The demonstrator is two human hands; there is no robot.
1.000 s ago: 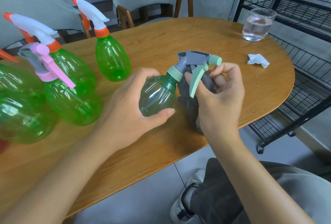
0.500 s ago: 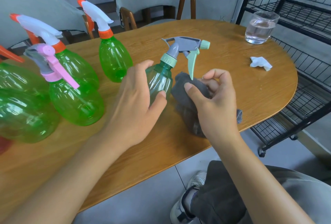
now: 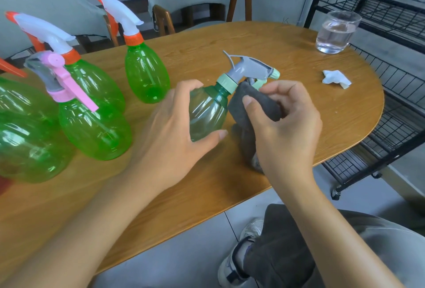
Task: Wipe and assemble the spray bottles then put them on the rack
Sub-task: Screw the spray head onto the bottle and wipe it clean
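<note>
My left hand [image 3: 174, 126] grips the body of a dark green spray bottle [image 3: 207, 113] tilted to the right over the table. Its grey and mint trigger head [image 3: 250, 71] is screwed on. My right hand [image 3: 282, 124] pinches a grey cloth [image 3: 248, 108] and presses it against the bottle's neck, just under the trigger. Part of the cloth hangs down behind my right hand. Several bright green spray bottles stand at the left: one with a pink head [image 3: 92, 126] and two with white and orange heads [image 3: 145, 71] [image 3: 96, 80].
The oval wooden table [image 3: 287, 57] carries a glass of water [image 3: 335, 32] at the far right and a crumpled white tissue [image 3: 335, 78]. A black wire rack [image 3: 391, 80] stands right of the table. Chairs are behind the table.
The bottle went from tilted to upright and is now tilted right again. My right hand lifted the cloth from beside the bottle up to its neck under the trigger.
</note>
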